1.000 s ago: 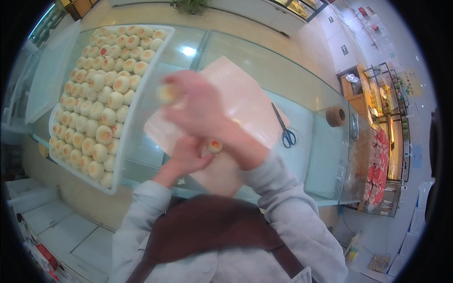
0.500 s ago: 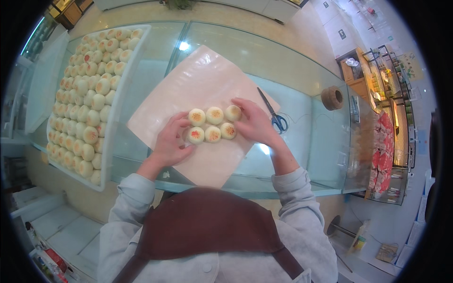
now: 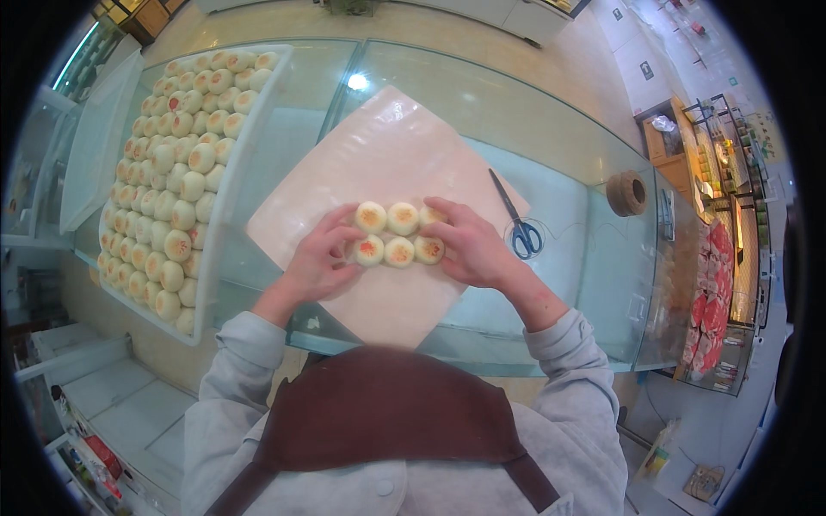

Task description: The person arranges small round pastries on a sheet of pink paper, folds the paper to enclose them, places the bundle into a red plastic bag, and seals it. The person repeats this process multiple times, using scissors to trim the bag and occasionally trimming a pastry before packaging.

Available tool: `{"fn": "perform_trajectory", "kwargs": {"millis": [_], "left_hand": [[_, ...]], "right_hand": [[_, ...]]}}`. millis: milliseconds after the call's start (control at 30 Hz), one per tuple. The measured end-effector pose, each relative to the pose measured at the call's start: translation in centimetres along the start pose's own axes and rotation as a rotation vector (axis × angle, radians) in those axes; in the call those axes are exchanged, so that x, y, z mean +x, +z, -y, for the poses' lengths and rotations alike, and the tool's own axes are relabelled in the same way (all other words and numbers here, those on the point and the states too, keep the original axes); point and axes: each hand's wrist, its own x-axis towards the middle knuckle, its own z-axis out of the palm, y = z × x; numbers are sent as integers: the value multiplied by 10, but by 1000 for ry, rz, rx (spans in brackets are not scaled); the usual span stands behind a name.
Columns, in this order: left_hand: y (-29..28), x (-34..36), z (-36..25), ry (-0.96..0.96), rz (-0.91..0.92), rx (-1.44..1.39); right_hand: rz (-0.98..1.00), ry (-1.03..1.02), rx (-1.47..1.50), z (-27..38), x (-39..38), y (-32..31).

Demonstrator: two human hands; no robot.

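Two rows of three round, pale pastries with red stamps (image 3: 402,218) lie close together on a sheet of pinkish paper (image 3: 379,138), set cornerwise on the glass counter. My left hand (image 3: 323,254) curves round the left end of the rows, fingertips at the far pastry and thumb near the closer one. At the right end, my right hand (image 3: 473,245) is bent round the pastries in the same way, its fingers partly covering the far right one. Both hands press inward against the group.
A white tray (image 3: 211,284) filled with stamped pastries stands at the left. Blue-handled scissors (image 3: 521,234) lie by the paper's right edge. Farther right is a roll of brown twine (image 3: 626,193), a thin strand trailing from it. Red-and-white packages (image 3: 710,297) fill a shelf beyond.
My right hand has closed in on the right end of the rows, and its fingers now cover more of the far right pastry. The whole view has shifted slightly.
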Motion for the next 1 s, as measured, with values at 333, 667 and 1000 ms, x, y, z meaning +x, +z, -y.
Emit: {"fn": "perform_trajectory", "kwargs": {"millis": [333, 667, 1000], "left_hand": [[-7, -1, 13, -3, -13, -143], [-4, -8, 4, -10, -8, -64], [-117, -129, -97, 147, -432, 346]], "right_hand": [[13, 2, 55, 5, 10, 5], [-91, -63, 156, 35, 17, -13], [-71, -270, 126, 135, 124, -24]]}}
